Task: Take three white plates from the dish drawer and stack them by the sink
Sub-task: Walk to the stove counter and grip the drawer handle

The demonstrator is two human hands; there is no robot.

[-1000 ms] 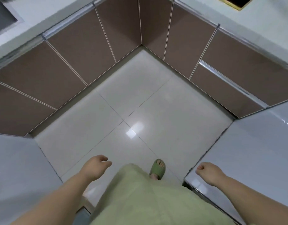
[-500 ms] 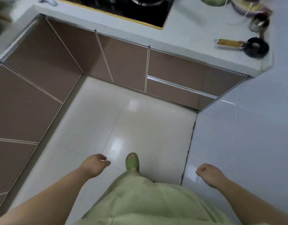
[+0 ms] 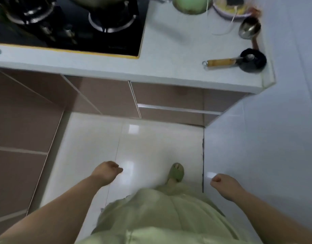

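No plates and no sink are in view. A brown drawer front [image 3: 171, 97] with a metal strip handle [image 3: 178, 108] sits shut under the white counter, right of centre. My left hand [image 3: 105, 171] hangs over the floor with its fingers curled loosely and nothing in it. My right hand [image 3: 223, 184] is a closed fist near the right wall, also with nothing in it. Both hands are well below and in front of the drawer.
A black gas hob [image 3: 70, 27] with a pot fills the counter's left. A small black pan with a wooden handle [image 3: 239, 61], a ladle [image 3: 249, 29], a green bowl [image 3: 190, 4] and a plate of food lie on the white counter [image 3: 169, 50]. Brown cabinets [image 3: 19, 129] run down the left.
The view has swung right and upward from the cabinet corner to the hob and counter. My foot has stepped forward. Both hands have kept their pose.
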